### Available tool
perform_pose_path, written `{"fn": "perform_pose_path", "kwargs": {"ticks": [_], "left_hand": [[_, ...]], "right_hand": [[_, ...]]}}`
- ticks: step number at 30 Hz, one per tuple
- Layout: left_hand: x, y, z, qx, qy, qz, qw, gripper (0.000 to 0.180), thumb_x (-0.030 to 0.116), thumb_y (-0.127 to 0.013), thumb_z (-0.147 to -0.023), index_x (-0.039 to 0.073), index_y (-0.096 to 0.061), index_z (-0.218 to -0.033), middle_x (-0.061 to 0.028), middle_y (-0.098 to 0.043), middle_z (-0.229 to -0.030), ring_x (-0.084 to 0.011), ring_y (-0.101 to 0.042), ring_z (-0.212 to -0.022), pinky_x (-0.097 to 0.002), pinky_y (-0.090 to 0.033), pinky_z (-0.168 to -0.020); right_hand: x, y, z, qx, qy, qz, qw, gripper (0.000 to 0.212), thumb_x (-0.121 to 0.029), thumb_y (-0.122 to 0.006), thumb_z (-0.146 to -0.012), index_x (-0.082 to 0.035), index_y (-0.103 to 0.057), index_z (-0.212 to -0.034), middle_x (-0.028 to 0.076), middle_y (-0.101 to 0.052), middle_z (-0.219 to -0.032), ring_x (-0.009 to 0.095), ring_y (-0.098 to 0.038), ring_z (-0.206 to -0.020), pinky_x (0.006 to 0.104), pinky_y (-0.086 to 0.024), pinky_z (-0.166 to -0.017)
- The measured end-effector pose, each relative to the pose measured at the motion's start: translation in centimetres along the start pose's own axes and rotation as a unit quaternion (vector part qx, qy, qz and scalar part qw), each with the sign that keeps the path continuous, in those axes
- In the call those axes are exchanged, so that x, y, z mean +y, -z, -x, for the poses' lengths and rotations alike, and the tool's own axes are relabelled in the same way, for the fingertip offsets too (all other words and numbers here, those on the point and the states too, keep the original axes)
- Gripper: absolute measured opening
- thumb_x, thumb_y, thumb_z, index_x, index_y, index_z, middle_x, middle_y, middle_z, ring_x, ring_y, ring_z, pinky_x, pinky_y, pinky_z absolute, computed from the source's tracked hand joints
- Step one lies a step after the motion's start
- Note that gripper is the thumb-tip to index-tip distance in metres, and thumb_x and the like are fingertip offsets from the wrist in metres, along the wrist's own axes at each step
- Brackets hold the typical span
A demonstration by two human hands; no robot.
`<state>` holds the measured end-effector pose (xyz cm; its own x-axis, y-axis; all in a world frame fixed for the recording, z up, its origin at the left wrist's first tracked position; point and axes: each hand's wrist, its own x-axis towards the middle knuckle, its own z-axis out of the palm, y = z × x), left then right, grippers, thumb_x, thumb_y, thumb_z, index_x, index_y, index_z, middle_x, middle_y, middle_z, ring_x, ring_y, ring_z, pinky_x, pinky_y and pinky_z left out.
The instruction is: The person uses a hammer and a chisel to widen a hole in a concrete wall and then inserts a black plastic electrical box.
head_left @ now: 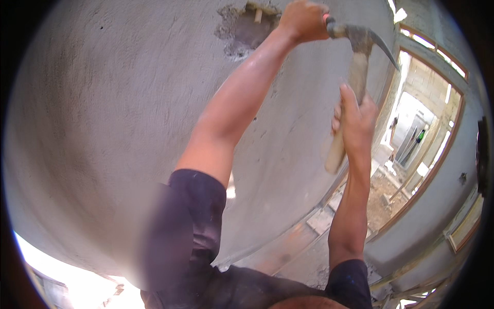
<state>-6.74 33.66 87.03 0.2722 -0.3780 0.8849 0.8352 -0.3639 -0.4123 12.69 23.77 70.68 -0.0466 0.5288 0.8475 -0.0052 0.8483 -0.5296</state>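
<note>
My left hand (304, 21) is closed at the top of the view, beside a rough hole (239, 31) broken into the grey plastered wall (128, 103). A small red end (325, 18) of the tool it grips pokes out; the rest is hidden in the fist. My right hand (355, 116) is wrapped round the wooden handle of a claw hammer (360, 40), slightly blurred. The hammer's face is right by the red end, touching or nearly so. Its curved claw points away to the right.
A short stub (258, 16) sticks out inside the hole. To the right, a wood-framed doorway (457, 110) opens onto a bright area with debris. A wooden frame (458, 239) stands at the lower right, and rubble lies along the wall's foot.
</note>
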Motion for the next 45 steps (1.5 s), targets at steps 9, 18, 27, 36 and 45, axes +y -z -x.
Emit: {"fn": "perform_pose_path", "kwargs": {"ticks": [9, 18, 27, 36, 45], "left_hand": [[1.8, 0.7, -0.1, -0.060, 0.058, -0.009, 0.996, 0.022, 0.020, -0.062, -0.083, 0.003, -0.065, -0.069, -0.0192, -0.070, -0.079, -0.0416, -0.069, -0.075, -0.0524, -0.055, -0.068], [1.7, -3.6, -4.2, -0.406, 0.087, -0.153, 0.897, 0.027, 0.034, -0.064, -0.080, 0.010, -0.076, -0.080, -0.0146, -0.072, -0.074, -0.0342, -0.069, -0.068, -0.0448, -0.056, -0.063], [4.0, -2.1, 2.7, -0.425, -0.162, -0.138, 0.880, 0.040, 0.047, -0.079, -0.087, 0.010, -0.067, -0.081, -0.0044, -0.066, -0.065, -0.0226, -0.069, -0.063, -0.0375, -0.054, -0.058], [1.7, -2.3, 2.7, -0.507, -0.224, -0.202, 0.808, 0.029, 0.036, -0.073, -0.092, 0.013, -0.063, -0.078, -0.0039, -0.064, -0.063, -0.0232, -0.068, -0.061, -0.0389, -0.054, -0.054], [3.2, -5.3, 4.4, -0.257, -0.155, -0.273, 0.914, 0.015, 0.017, -0.069, -0.080, 0.007, -0.060, -0.075, -0.0132, -0.065, -0.077, -0.0355, -0.067, -0.081, -0.0481, -0.055, -0.069]], "right_hand": [[-0.4, 0.6, -1.9, 0.081, 0.061, -0.091, 0.991, 0.031, -0.035, -0.056, -0.105, -0.007, -0.050, -0.092, 0.003, -0.049, -0.064, 0.014, -0.050, -0.047, 0.0300, -0.046, -0.045], [5.5, 6.6, 5.7, 0.122, -0.009, -0.263, 0.957, 0.028, -0.027, -0.056, -0.104, -0.002, -0.050, -0.093, 0.006, -0.050, -0.067, 0.014, -0.050, -0.048, 0.0298, -0.046, -0.044], [16.0, 10.0, 8.6, 0.091, -0.008, -0.274, 0.957, 0.029, -0.026, -0.054, -0.103, 0.000, -0.049, -0.091, 0.008, -0.052, -0.064, 0.015, -0.053, -0.049, 0.0302, -0.046, -0.046], [22.4, 7.9, 5.8, 0.066, -0.141, -0.444, 0.882, 0.034, -0.030, -0.054, -0.104, 0.000, -0.050, -0.089, 0.008, -0.052, -0.061, 0.014, -0.052, -0.046, 0.0287, -0.047, -0.043], [23.8, 3.9, 6.4, 0.021, -0.116, -0.526, 0.842, 0.034, -0.030, -0.055, -0.104, 0.000, -0.051, -0.088, 0.007, -0.054, -0.061, 0.014, -0.053, -0.046, 0.0271, -0.046, -0.044]]}}
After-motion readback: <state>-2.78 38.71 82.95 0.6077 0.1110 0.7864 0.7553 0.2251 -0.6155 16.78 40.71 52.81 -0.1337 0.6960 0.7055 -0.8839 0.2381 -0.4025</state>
